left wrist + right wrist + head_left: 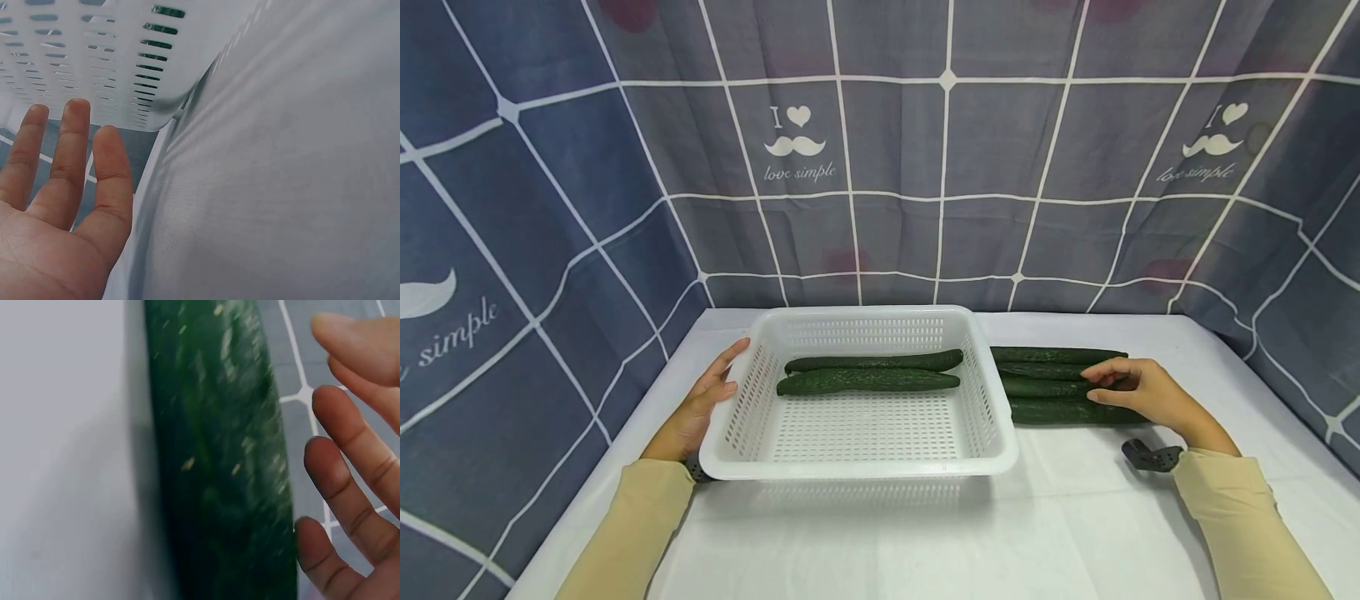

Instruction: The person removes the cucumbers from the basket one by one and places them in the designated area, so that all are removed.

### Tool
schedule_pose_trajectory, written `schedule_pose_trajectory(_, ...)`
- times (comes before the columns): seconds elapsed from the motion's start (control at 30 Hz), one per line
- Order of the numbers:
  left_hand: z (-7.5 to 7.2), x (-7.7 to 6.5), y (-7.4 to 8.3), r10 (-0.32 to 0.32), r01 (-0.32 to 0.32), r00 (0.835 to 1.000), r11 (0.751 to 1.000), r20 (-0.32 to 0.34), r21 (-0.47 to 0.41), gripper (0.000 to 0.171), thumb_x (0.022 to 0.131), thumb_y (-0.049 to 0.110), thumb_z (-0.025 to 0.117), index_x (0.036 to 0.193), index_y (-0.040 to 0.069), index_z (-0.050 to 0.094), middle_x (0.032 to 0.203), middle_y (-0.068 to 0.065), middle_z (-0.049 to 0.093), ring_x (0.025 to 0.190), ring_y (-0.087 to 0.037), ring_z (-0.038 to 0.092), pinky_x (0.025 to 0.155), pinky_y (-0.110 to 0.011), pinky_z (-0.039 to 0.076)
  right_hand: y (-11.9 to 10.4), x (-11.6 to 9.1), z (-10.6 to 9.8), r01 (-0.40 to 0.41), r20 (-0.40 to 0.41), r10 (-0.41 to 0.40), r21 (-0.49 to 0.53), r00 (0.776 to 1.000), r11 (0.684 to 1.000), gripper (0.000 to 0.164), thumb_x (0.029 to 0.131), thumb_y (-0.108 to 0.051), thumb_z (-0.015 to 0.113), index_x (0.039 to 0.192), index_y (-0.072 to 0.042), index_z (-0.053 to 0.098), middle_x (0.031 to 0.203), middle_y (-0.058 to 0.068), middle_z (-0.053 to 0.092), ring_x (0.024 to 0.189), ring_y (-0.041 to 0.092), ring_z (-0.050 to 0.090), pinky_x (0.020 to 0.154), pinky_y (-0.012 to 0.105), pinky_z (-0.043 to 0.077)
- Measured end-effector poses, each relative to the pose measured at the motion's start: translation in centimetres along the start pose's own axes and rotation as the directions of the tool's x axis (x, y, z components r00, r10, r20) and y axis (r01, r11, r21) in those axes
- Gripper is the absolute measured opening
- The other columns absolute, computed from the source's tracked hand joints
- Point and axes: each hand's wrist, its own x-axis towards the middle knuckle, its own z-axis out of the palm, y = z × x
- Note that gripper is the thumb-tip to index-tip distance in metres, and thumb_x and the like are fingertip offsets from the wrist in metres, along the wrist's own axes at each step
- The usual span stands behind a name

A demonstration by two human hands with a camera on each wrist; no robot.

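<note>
At the far left hangs a blue-grey checked curtain (895, 142), which runs on round the back and right sides of a table (880, 542) covered in white cloth. A beige left sleeve (632, 525) reaches in, with a dark wrist strap (700, 469) at its cuff. The left hand (700, 408) stands at the left side of a white plastic basket (865, 469), its thumb and fingers apart in the head view. The left wrist view shows three fingers nearly straight and spaced apart beside the slotted basket wall; whether they touch it, I cannot tell. Dark green shows through some slots there, while only the head view looks down into the basket, where two cucumbers (868, 381) lie side by side, lengthwise, towards the back.

Just right of the basket, four cucumbers (1047, 387) lie on the cloth in a close row, one behind another, their left ends hidden by the basket's side. The right hand (1153, 396) is at their right ends, thumb and fingers parted and slightly bent. The right wrist view brings one cucumber up close, with pale flecks on its skin that the head view does not show, and separated fingers beside its edge; whether any fingertip touches it, I cannot tell. Farthest right are a dark wrist camera (1152, 457) and the right sleeve (1247, 517), also beige.
</note>
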Motion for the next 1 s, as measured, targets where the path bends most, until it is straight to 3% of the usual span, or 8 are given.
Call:
schedule_pose_trajectory(0.27, -0.1, -0.1, 0.0, 0.008, -0.008, 1.0, 1.0, 0.005, -0.019, 0.059, 0.108, 0.018, 0.054, 0.16, 0.044, 0.044, 0.151, 0.007, 0.05, 0.125, -0.012, 0.057, 0.096, -0.032, 0.056, -1.3, 0.3, -0.2, -0.074, 0.038, 0.07, 0.114, 0.997, 0.991, 0.033, 0.099, -0.001, 0.076, 0.129, 0.008, 0.071, 0.112, -0.009, 0.077, 0.095, 0.002, 0.071, 0.08, 0.018, 0.055)
schedule_pose_trajectory(0.57, -0.1, -0.3, 0.0, 0.006, -0.006, 1.0, 1.0, 0.001, -0.016, 0.059, 0.108, 0.017, 0.053, 0.16, 0.043, 0.044, 0.152, 0.007, 0.049, 0.125, -0.013, 0.058, 0.096, -0.032, 0.056, -2.7, 0.9, 0.4, -0.088, 0.134, 0.049, 0.301, 0.99, 0.95, 0.029, 0.102, 0.003, 0.069, 0.131, 0.003, 0.072, 0.12, -0.008, 0.077, 0.102, 0.004, 0.072, 0.086, 0.02, 0.056)
schedule_pose_trajectory(1.0, 0.2, -0.1, 0.2, -0.017, 0.017, 1.0, 1.0, -0.006, -0.015, 0.059, 0.107, 0.019, 0.055, 0.159, 0.044, 0.043, 0.152, 0.007, 0.047, 0.128, -0.013, 0.055, 0.098, -0.033, 0.055, -5.1, 0.9, 0.3, -0.089, 0.13, 0.052, 0.298, 0.99, 0.95, 0.027, 0.103, 0.001, 0.068, 0.129, -0.004, 0.075, 0.119, -0.014, 0.076, 0.106, 0.001, 0.071, 0.088, 0.017, 0.054)
